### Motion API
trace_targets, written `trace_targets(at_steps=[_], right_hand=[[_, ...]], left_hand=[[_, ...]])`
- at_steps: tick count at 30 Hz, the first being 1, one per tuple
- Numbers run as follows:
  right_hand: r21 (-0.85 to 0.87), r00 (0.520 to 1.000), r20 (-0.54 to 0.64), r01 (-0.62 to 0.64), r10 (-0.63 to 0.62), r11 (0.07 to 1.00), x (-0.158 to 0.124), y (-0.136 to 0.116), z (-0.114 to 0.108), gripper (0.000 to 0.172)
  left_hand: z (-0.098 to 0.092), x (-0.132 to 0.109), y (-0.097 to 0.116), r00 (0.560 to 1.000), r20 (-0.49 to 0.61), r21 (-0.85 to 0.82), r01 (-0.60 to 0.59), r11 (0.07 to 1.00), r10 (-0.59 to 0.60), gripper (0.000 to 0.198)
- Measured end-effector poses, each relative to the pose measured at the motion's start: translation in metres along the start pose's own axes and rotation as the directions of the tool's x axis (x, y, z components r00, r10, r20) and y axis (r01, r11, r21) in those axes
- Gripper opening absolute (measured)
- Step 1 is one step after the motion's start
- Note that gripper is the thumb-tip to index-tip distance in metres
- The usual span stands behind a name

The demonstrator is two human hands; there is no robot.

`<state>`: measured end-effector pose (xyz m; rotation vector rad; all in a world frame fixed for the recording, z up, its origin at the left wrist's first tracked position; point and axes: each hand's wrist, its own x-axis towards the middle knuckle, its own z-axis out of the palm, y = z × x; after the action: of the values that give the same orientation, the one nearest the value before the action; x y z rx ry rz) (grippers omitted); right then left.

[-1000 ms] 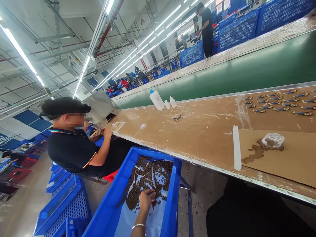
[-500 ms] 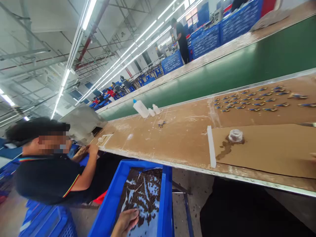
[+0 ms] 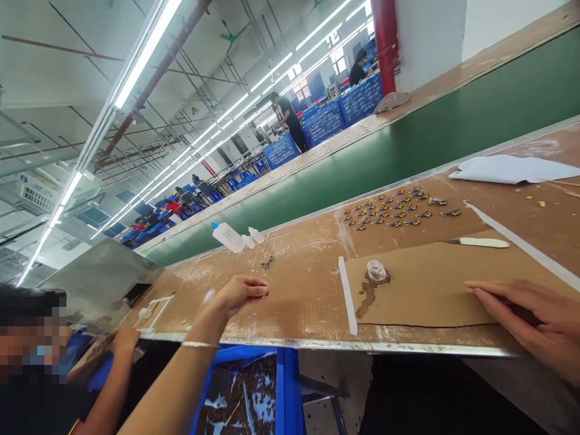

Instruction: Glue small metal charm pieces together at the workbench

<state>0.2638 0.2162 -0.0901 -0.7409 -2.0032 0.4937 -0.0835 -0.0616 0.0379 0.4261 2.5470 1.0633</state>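
Observation:
My left hand (image 3: 242, 294) is over the bench with its fingertips pinched together. Whatever it may hold is too small to make out. Above the cardboard sheet (image 3: 426, 302) at the right, my right hand (image 3: 528, 311) has thumb and forefinger pressed together; nothing between them can be made out. On the cardboard stands a small clear cup (image 3: 376, 270) beside a dark wet stain. A white-handled knife (image 3: 483, 242) lies at the sheet's far edge. Small blue-and-gold pieces (image 3: 399, 208) lie in rows behind it, with a few more pieces (image 3: 267, 262) beyond my left hand.
A blue bin (image 3: 286, 393) with small dark bits stands below the bench edge. White bottles (image 3: 229, 237) stand along the green conveyor (image 3: 317, 181). A co-worker (image 3: 36, 362) sits at the left. White cloth or paper (image 3: 512, 169) lies at the far right.
My left hand has risen out of the blue bin to above the bench. My right hand has come fully into view as the camera turned right.

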Motion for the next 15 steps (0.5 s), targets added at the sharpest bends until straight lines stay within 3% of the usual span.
trace_targets(at_steps=[3,7,10,15], right_hand=[[-0.033,0.988,0.041,0.153,-0.151,0.988,0.005,-0.004,-0.004,0.038],[-0.095,0.96,-0.046,0.272,-0.277,0.958,0.013,-0.017,-0.011,0.028],[-0.117,0.953,-0.05,0.291,-0.298,0.95,0.015,-0.024,-0.013,0.025],[-0.148,0.949,-0.042,0.304,-0.313,0.941,0.018,-0.027,-0.015,0.027]], left_hand=[[0.037,0.033,0.043,0.969,0.247,0.052,-0.023,0.998,0.009,0.017],[0.077,0.053,0.064,0.931,0.365,0.165,-0.086,0.983,0.02,0.014],[0.088,0.06,0.065,0.919,0.393,0.265,-0.132,0.955,0.018,0.017],[0.089,0.068,0.068,0.914,0.405,0.412,-0.194,0.891,0.012,0.018]])
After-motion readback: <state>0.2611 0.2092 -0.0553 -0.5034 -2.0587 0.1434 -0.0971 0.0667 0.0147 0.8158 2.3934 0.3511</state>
